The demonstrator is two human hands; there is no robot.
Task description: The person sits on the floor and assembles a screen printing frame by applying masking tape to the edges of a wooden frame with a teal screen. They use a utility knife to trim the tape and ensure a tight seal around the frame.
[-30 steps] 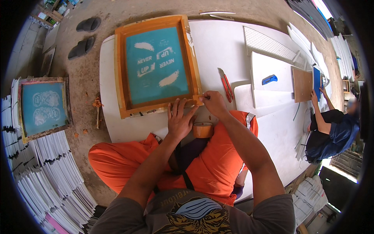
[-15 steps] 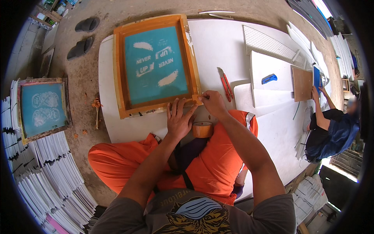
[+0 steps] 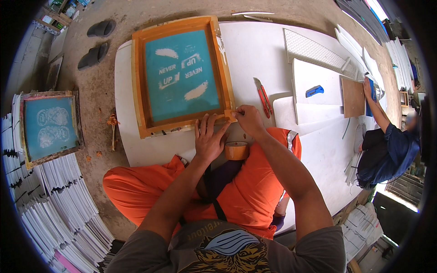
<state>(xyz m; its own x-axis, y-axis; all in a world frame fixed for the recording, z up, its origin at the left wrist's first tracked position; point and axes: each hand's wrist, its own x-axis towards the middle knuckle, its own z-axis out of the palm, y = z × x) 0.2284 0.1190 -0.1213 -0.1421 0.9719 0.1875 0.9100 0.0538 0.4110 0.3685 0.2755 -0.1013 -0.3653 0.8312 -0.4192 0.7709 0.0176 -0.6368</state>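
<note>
A screen-printing frame [image 3: 182,120] lies in front of me, its wooden rim covered with orange-brown tape around a teal mesh [image 3: 182,102] with pale lettering. Along its near edge rests my left hand [image 3: 210,139], fingers spread and pressing on the rim close to the right corner. At that corner my right hand [image 3: 249,119] pinches a short end of brown packing tape [image 3: 229,114] between thumb and finger. Between my legs, just below the hands, stands a roll of brown packing tape [image 3: 237,150].
A red utility knife [image 3: 264,101] lies right of the frame. Further right are a blue cutter [image 3: 314,91] on white board [image 3: 314,77], a brown board [image 3: 353,98] and another person [image 3: 387,145] reaching over a blue panel. Stacked sheets [image 3: 63,195] and a second screen [image 3: 50,123] stand left.
My two hands stay in nearly the same place at the frame's corner. On the right, the other person's arm has stretched further forward over the blue panel.
</note>
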